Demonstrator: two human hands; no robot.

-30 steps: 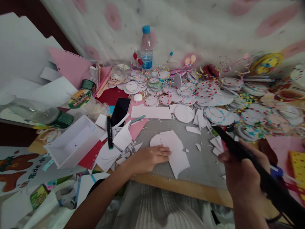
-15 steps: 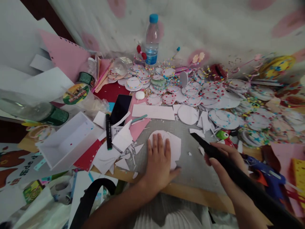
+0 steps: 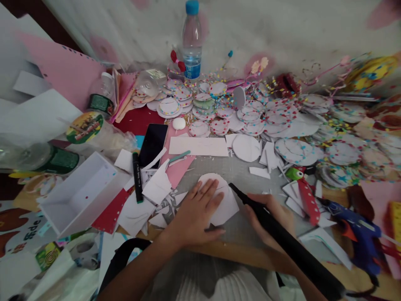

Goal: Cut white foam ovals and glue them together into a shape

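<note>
My left hand (image 3: 196,213) lies flat, fingers stretched out, on a white sheet piece (image 3: 226,207). The piece has a rounded top and straight cut edges lower right; part of it is hidden under the hand. My right hand (image 3: 275,217) is wrapped round a long black hot knife (image 3: 300,253) with a cord at its back end. Its narrow tip meets or hovers just over the upper right edge of the piece; I cannot tell which. Beneath lies a grey work surface (image 3: 203,165).
White offcuts (image 3: 158,184), a black marker (image 3: 137,177) and a phone (image 3: 153,144) lie left. Decorated white discs (image 3: 277,119) are heaped at the back below a water bottle (image 3: 192,46). A blue glue gun (image 3: 355,230) sits right; a white box (image 3: 83,194) stands left.
The hot knife has come leftward, its tip now at the piece's edge. The piece has turned, and an angular part of it is gone. My left hand has shifted slightly left and tilted.
</note>
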